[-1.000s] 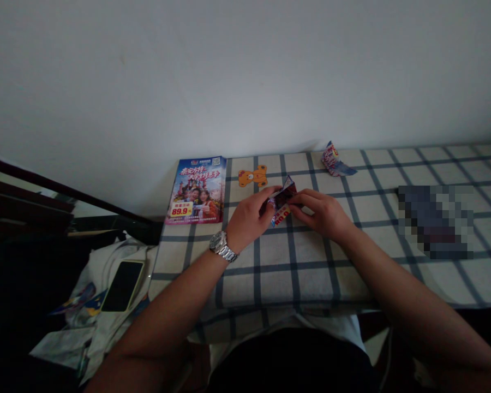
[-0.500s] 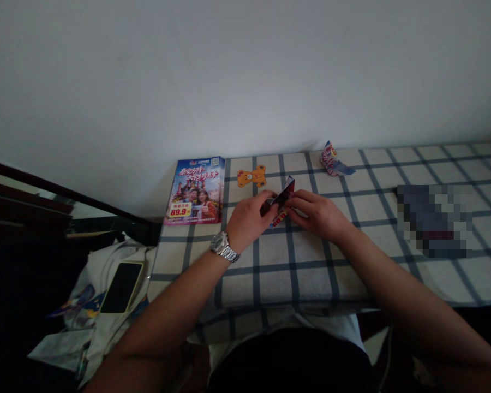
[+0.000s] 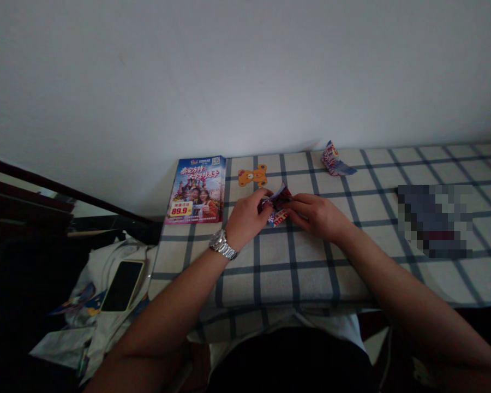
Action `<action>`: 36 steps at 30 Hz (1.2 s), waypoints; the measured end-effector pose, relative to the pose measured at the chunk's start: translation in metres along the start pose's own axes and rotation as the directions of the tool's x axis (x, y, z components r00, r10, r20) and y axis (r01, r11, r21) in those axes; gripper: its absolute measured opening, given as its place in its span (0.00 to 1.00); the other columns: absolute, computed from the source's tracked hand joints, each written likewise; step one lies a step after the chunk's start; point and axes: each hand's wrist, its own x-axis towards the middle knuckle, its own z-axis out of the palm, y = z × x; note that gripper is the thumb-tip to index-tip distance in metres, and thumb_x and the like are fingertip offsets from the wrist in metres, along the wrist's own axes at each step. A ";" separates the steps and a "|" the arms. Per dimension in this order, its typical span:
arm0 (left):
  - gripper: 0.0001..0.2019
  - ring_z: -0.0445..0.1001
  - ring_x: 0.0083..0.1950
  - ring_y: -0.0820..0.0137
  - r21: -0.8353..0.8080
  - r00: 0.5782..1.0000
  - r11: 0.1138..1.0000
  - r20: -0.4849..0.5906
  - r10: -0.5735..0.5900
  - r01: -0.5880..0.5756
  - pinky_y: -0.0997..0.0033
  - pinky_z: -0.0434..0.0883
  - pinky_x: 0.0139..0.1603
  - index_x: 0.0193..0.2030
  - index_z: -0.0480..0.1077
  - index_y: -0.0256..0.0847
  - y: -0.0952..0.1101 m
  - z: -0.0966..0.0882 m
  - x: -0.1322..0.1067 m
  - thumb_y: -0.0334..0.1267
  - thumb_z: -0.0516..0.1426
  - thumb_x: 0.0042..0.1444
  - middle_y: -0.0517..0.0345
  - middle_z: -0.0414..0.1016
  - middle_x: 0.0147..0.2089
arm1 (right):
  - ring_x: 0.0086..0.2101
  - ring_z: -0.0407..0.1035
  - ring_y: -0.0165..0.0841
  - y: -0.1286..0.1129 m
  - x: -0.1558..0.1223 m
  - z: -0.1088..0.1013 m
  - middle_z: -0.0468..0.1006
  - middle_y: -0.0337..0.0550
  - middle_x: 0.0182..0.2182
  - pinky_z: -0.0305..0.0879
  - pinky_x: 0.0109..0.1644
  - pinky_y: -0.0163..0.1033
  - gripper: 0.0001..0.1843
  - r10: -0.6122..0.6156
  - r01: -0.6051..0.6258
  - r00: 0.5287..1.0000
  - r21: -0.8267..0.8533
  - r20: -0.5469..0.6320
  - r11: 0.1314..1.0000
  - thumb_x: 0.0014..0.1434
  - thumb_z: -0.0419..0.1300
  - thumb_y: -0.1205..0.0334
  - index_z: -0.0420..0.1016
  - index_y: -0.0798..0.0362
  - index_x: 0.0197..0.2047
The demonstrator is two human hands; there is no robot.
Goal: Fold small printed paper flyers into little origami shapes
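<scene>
Between my two hands is a folded paper flyer (image 3: 280, 217), printed in blue and red with part of a price showing. My left hand (image 3: 250, 214), with a metal watch at the wrist, pinches its left side. The fingers of my right hand (image 3: 313, 214) are closed on its right side. A dark inner face of the paper stands up between the hands, and the fingers hide some of the folds. Just behind the left hand lies a flat brown teddy bear cutout (image 3: 252, 176).
A stack of flyers (image 3: 196, 191) lies at the table's left end. Near the wall sits another folded flyer (image 3: 336, 161). A blurred dark object (image 3: 429, 218) rests on the right of the checked tablecloth (image 3: 311, 273). Beside the table, a phone (image 3: 123, 285) lies on white bags.
The upright part of the flyer has tipped lower and opened out, so more of its printed lower part shows. Both hands have stayed nearly in place.
</scene>
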 end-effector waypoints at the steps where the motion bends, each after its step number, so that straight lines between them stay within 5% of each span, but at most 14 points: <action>1: 0.11 0.79 0.35 0.67 -0.006 1.000 1.000 0.003 0.002 -0.002 0.69 0.70 0.38 0.53 0.76 0.42 0.000 0.000 0.000 0.34 0.57 0.66 0.58 0.82 0.38 | 0.39 0.77 0.39 0.000 0.000 0.000 0.80 0.50 0.41 0.73 0.43 0.42 0.12 0.000 0.000 1.000 0.002 0.000 1.000 0.73 0.55 0.63 0.80 0.53 0.50; 13: 0.14 0.81 0.41 0.66 -0.137 0.999 0.990 0.033 0.043 -0.038 0.69 0.74 0.44 0.53 0.78 0.42 -0.004 0.000 0.000 0.43 0.53 0.72 0.57 0.84 0.43 | 0.39 0.78 0.38 0.005 -0.005 -0.002 0.81 0.51 0.43 0.74 0.43 0.42 0.12 0.016 -0.016 1.000 0.014 -0.025 1.000 0.73 0.55 0.62 0.81 0.52 0.50; 19: 0.12 0.82 0.44 0.66 -0.189 0.997 0.981 0.057 0.053 -0.042 0.68 0.75 0.47 0.53 0.77 0.41 -0.007 0.000 0.001 0.38 0.55 0.69 0.56 0.84 0.46 | 0.40 0.79 0.38 0.007 -0.006 -0.002 0.81 0.49 0.45 0.74 0.44 0.41 0.12 0.044 -0.042 0.999 0.064 -0.028 0.997 0.72 0.57 0.61 0.80 0.51 0.52; 29: 0.11 0.83 0.42 0.66 -0.282 0.996 0.959 0.089 0.032 -0.006 0.67 0.78 0.44 0.55 0.74 0.41 -0.010 0.002 0.001 0.37 0.55 0.69 0.53 0.84 0.45 | 0.37 0.79 0.38 0.007 -0.005 -0.002 0.82 0.44 0.40 0.74 0.41 0.41 0.04 0.253 -0.239 0.966 0.200 -0.046 0.950 0.68 0.58 0.63 0.72 0.48 0.47; 36: 0.14 0.82 0.40 0.68 -0.394 0.992 0.919 0.124 0.040 0.013 0.68 0.80 0.42 0.59 0.72 0.41 -0.015 0.006 0.001 0.39 0.55 0.70 0.52 0.83 0.46 | 0.34 0.81 0.37 0.004 -0.006 0.000 0.86 0.44 0.40 0.77 0.39 0.39 0.17 0.479 -0.415 0.873 0.370 -0.097 0.831 0.64 0.63 0.57 0.65 0.48 0.54</action>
